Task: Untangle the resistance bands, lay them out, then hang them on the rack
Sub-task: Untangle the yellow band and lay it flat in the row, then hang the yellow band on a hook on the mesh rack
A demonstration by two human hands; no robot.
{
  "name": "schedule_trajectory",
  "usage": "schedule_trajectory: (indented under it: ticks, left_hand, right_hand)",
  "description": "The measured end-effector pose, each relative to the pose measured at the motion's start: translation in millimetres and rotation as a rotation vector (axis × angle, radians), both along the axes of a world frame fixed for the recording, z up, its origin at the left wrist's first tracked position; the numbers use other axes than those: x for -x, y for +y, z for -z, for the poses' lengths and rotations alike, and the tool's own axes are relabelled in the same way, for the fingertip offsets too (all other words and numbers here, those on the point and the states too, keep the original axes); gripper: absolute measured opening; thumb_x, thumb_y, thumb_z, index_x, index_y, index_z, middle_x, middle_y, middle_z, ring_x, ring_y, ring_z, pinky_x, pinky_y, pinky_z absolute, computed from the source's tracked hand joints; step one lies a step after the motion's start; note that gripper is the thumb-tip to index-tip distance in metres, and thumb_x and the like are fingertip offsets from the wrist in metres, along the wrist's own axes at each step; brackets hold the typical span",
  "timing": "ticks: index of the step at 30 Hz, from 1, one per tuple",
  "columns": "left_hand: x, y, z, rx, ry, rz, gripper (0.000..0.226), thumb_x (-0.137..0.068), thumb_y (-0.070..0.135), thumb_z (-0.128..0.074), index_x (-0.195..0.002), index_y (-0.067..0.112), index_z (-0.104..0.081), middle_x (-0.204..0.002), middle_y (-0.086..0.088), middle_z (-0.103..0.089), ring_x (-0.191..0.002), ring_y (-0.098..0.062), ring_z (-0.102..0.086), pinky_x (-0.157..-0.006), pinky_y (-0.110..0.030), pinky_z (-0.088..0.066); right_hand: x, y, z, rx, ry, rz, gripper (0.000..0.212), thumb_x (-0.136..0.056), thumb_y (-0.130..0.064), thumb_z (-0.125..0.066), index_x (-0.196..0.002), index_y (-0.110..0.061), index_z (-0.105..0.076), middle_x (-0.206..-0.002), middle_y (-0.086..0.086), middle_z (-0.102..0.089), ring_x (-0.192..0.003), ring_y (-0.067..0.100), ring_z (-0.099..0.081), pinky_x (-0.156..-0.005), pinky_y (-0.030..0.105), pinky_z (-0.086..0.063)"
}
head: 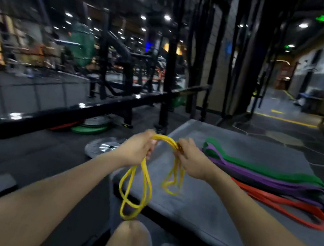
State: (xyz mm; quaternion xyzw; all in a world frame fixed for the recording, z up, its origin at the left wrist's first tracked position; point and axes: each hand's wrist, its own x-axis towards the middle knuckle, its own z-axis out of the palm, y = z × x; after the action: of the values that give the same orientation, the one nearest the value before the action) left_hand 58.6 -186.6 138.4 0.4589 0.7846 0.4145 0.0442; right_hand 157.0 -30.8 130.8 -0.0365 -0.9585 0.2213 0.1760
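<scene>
Now: left hand (140, 148) and right hand (191, 160) each grip thin yellow rubber resistance band (144, 181), spreading tangled loops apart for untangling.

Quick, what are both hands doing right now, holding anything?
Left hand: closed around the yellow band, holding it up.
Right hand: closed, pinching the same yellow band near its top.

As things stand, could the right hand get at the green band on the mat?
Probably not yet: the right hand grips the yellow band. The green band lies uncovered just beyond it, nothing between.
</scene>
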Motion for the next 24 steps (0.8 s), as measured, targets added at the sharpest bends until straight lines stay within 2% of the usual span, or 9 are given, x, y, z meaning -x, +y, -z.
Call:
schedule_trajectory:
  ticks: [3,5,8,11,13,16,20,22,24]
  left_hand:
    - [8,-54,-34,-0.083,-0.054,-0.134,0.029,-0.098,0.003,-0.030,-0.074,0.016,-0.039,-0.068,-0.002,-0.041,-0.056,-0.014,-0.042,-0.054,-0.023,-0.045]
    - [13,-91,-54,-0.126,-0.024,-0.194,0.028,-0.099,0.003,-0.030,-0.075,0.015,-0.040,-0.067,-0.004,-0.043,-0.053,-0.010,-0.048,-0.052,-0.020,-0.047]
    - [21,-143,-81,-0.141,0.054,-0.271,0.021,-0.099,0.010,-0.035,-0.080,0.014,-0.041,-0.063,-0.005,-0.048,-0.051,-0.008,-0.054,-0.061,-0.034,-0.050]
    - [29,-187,-106,-0.178,0.102,-0.371,0.022,-0.100,0.021,-0.035,-0.079,0.014,-0.040,-0.062,-0.005,-0.046,-0.054,-0.020,-0.050,-0.060,-0.037,-0.048]
    - [32,-209,-119,-0.215,0.174,-0.443,0.026,-0.100,0.031,-0.035,-0.076,0.020,-0.041,-0.061,-0.003,-0.044,-0.053,-0.020,-0.048,-0.059,-0.035,-0.044]
    - [34,-231,-137,-0.382,0.238,-0.531,0.028,-0.101,0.022,-0.032,-0.075,0.021,-0.041,-0.060,-0.002,-0.039,-0.046,-0.008,-0.042,-0.054,-0.033,-0.038]
    - [36,-252,-172,-0.450,0.468,-0.688,0.027,-0.101,0.021,-0.030,-0.098,0.005,-0.051,-0.065,-0.001,-0.044,-0.058,-0.014,-0.042,-0.059,-0.037,-0.040]
    - [38,-260,-189,-0.405,0.595,-0.795,0.025,-0.101,0.021,-0.033,-0.110,0.005,-0.050,-0.076,-0.007,-0.053,-0.066,-0.017,-0.045,-0.062,-0.031,-0.034]
    - [41,-263,-202,-0.352,0.706,-0.907,0.021,-0.099,0.017,-0.037,-0.113,0.001,-0.044,-0.080,-0.009,-0.052,-0.066,-0.019,-0.045,-0.058,-0.026,-0.025]
  right_hand:
    - [31,-50,-32,0.183,0.064,-0.156,0.009,-0.097,-0.014,-0.042,-0.093,-0.008,-0.048,-0.093,0.005,-0.063,-0.085,0.020,-0.058,-0.075,0.033,-0.044]
    - [52,-81,-48,0.289,0.112,-0.256,0.011,-0.098,-0.012,-0.042,-0.090,-0.013,-0.049,-0.086,-0.002,-0.065,-0.081,0.014,-0.061,-0.069,0.024,-0.049]
    - [78,-126,-72,0.397,0.145,-0.426,0.018,-0.099,-0.008,-0.039,-0.084,-0.017,-0.045,-0.077,0.000,-0.059,-0.069,0.010,-0.058,-0.057,0.014,-0.046]
    - [105,-164,-91,0.406,0.211,-0.511,0.017,-0.099,-0.008,-0.038,-0.087,-0.015,-0.048,-0.073,-0.001,-0.051,-0.067,0.012,-0.051,-0.071,0.034,-0.052]
    - [120,-185,-105,0.381,0.267,-0.531,0.022,-0.099,-0.011,-0.038,-0.082,-0.019,-0.050,-0.070,-0.002,-0.047,-0.066,0.013,-0.048,-0.074,0.045,-0.049]
    - [136,-213,-130,0.431,0.350,-0.580,0.024,-0.100,-0.011,-0.036,-0.082,-0.010,-0.053,-0.063,-0.002,-0.040,-0.054,0.004,-0.039,-0.056,0.024,-0.038]
    - [154,-247,-168,0.449,0.439,-0.652,0.028,-0.100,-0.016,-0.038,-0.077,-0.019,-0.054,-0.061,-0.004,-0.040,-0.057,0.013,-0.039,-0.058,0.031,-0.034]
    - [164,-261,-185,0.501,0.463,-0.669,0.024,-0.100,-0.013,-0.037,-0.093,-0.006,-0.059,-0.060,-0.004,-0.039,-0.054,0.011,-0.036,-0.055,0.027,-0.031]
    - [173,-271,-197,0.550,0.481,-0.645,0.021,-0.100,-0.015,-0.038,-0.104,-0.004,-0.055,-0.064,-0.004,-0.043,-0.055,0.009,-0.037,-0.052,0.021,-0.032]
